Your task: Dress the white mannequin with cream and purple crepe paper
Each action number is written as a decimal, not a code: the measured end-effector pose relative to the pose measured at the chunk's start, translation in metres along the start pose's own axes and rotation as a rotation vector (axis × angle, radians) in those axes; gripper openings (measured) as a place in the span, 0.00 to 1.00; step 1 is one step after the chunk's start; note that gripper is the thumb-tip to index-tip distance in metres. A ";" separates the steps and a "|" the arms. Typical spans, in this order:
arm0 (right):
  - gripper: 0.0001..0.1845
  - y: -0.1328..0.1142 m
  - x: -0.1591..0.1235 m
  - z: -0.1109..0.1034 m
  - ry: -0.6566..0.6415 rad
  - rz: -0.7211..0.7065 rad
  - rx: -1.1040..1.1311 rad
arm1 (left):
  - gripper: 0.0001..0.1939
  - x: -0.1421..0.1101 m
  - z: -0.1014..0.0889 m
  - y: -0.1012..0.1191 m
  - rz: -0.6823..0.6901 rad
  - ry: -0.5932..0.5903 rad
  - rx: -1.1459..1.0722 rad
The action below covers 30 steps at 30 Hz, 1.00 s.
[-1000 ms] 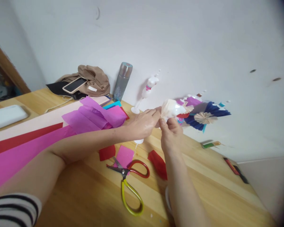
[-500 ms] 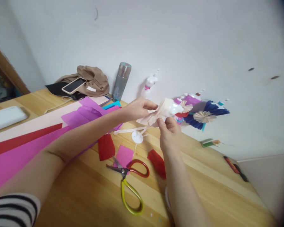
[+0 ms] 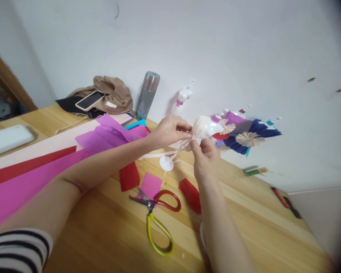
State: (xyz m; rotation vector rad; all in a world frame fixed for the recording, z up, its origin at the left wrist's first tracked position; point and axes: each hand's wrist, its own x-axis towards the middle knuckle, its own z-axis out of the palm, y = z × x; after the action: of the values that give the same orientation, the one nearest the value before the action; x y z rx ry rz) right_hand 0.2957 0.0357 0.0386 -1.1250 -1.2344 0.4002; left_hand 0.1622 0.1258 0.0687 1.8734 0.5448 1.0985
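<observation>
Between my two hands is a shiny white rounded figure (image 3: 208,127), with cream crepe paper (image 3: 197,127) gathered round its near end. My left hand (image 3: 173,131) pinches the gathered paper between thumb and fingers. From the right, my right hand (image 3: 206,153) grips the figure and its paper from below, thumb on the near side. Just under the hands lies a white paper disc (image 3: 166,163) beside cream strips. Nearer me, scissors (image 3: 150,204) with one red and one yellow handle rest open, partly over a pink paper square (image 3: 151,185).
Red paper pieces (image 3: 191,193) flank the scissors. Long pink and purple crepe sheets (image 3: 45,178) cover the left side. Against the wall stand a grey flask (image 3: 148,94), a small white figure (image 3: 183,99) and decorated pieces with a navy fan (image 3: 258,131). A phone (image 3: 90,100) lies on a brown cap (image 3: 113,91).
My left hand has come in to the gathered paper, and its previously spread fingers now pinch it. My right hand keeps its grip on the figure. The view has shifted slightly.
</observation>
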 end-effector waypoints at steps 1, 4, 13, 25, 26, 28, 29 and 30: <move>0.11 0.000 0.000 0.000 0.001 -0.001 0.003 | 0.07 0.001 0.000 0.000 -0.017 -0.013 -0.012; 0.12 -0.001 0.000 0.000 -0.001 0.007 0.015 | 0.08 0.002 0.000 0.001 -0.074 -0.057 -0.036; 0.18 -0.001 0.002 0.004 0.045 0.008 0.110 | 0.07 0.002 -0.004 0.008 -0.030 -0.126 0.006; 0.17 0.002 -0.001 0.001 0.038 0.036 0.113 | 0.05 -0.002 -0.002 0.013 0.016 -0.131 0.043; 0.18 0.001 -0.001 0.001 0.043 0.039 0.118 | 0.05 -0.003 -0.002 0.015 0.033 -0.135 0.066; 0.18 0.000 -0.001 0.001 0.047 0.042 0.138 | 0.04 -0.005 -0.003 0.019 0.052 -0.154 0.086; 0.18 -0.001 -0.002 0.001 0.041 0.046 0.155 | 0.04 -0.005 -0.004 0.020 0.052 -0.159 0.088; 0.17 -0.002 -0.002 0.002 0.033 0.049 0.172 | 0.04 -0.006 -0.004 0.020 0.047 -0.155 0.086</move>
State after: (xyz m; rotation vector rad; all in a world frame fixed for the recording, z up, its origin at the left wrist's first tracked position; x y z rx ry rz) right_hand 0.2930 0.0340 0.0391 -1.0124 -1.1231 0.5130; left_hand 0.1552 0.1129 0.0839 2.0358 0.4679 0.9623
